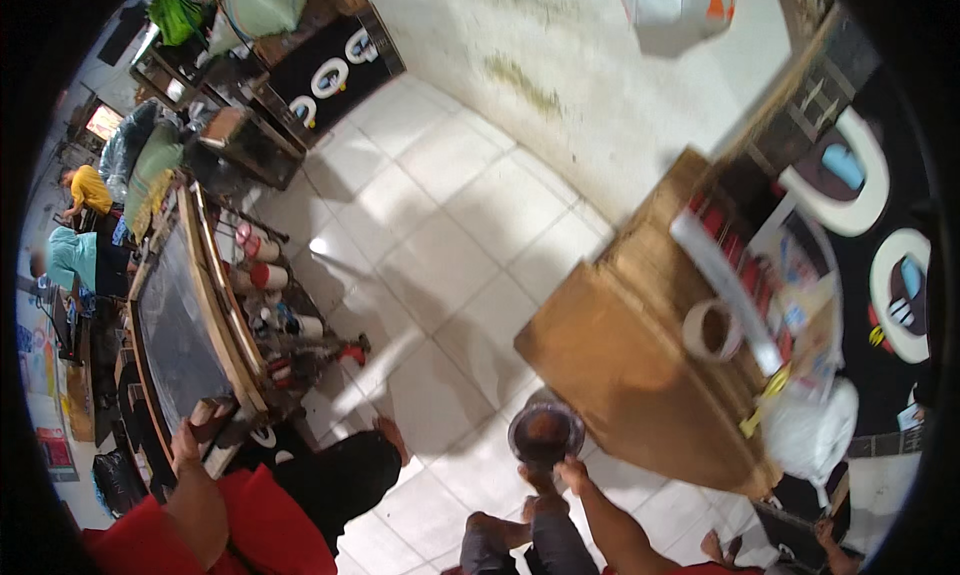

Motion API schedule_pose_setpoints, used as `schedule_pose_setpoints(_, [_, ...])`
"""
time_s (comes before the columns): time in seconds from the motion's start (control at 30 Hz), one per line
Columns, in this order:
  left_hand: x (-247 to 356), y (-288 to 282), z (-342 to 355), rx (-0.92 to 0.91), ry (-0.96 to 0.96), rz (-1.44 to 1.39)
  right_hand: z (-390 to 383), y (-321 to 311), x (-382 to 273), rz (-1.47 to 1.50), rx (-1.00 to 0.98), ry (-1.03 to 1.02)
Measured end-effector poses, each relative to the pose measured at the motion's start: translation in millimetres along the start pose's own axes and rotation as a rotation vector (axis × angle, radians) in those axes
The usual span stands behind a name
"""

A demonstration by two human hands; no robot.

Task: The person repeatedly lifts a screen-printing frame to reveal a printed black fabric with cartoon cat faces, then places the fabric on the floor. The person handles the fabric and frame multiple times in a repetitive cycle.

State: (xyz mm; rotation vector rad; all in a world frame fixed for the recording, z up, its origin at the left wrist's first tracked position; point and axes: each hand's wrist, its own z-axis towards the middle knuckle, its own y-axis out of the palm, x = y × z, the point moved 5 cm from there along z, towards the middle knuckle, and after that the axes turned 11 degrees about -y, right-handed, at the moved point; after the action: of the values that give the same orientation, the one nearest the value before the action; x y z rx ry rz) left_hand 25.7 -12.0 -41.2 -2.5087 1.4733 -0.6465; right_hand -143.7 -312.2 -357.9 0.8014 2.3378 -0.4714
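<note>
A round dark bowl (545, 415), with something brown inside, is held low in front of me at the bottom middle. My right hand (571, 472) is closed on its near rim; some of the fingers are hidden by the bowl. My right forearm rises from the lower edge, and my grey-trousered legs and bare feet show just left of it. I do not see my left hand. Close to the bowl's right stands a brown wooden table (620, 375).
On the table lie a tape roll (712, 330), a plastic bag (812, 430) and black sheets with white ovals (865, 175). At left, another person in red (265, 515) holds a wood block on a framed screen (185, 325). Paint containers (265, 275) stand beside it. White tiles (430, 235) cover the floor.
</note>
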Motion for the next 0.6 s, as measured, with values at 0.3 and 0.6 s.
schedule_pose_setpoints(0.3, [309,-53,91,-0.162,0.335,-0.134,-72,-45,-248,-0.232,-0.01,-0.208])
schedule_pose_setpoints(0.6, [618,-150,155,-0.773,0.314,-0.82,58,115,-754,1.272,-0.402,-0.3])
